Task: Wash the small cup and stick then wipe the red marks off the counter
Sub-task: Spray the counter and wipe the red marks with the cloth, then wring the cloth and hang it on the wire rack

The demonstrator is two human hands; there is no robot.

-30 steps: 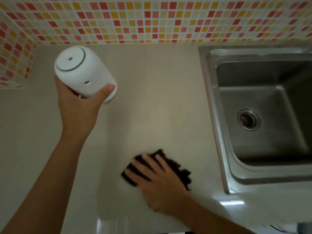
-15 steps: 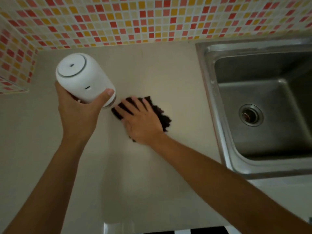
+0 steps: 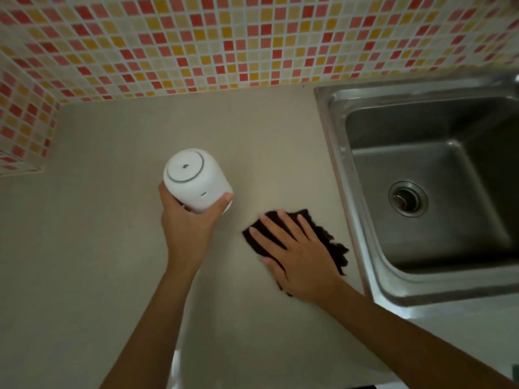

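My right hand (image 3: 295, 254) lies flat, fingers spread, pressing a dark cloth (image 3: 334, 248) onto the beige counter (image 3: 112, 248) just left of the sink. My left hand (image 3: 188, 228) grips a white rounded container (image 3: 193, 178) from below and holds it tilted above the counter, to the left of the cloth. I see no red marks on the bare counter around the cloth. No small cup or stick is in view.
A stainless steel sink (image 3: 348, 175) with a round drain (image 3: 407, 199) fills the right side. A wall of red, orange and cream mosaic tiles (image 3: 224, 43) runs along the back and turns the corner at the left. The counter's front edge is at the bottom.
My right hand has slid the cloth from beside the white container to the right and nearer, toward the sink. My left hand still holds the container, now further right in view.
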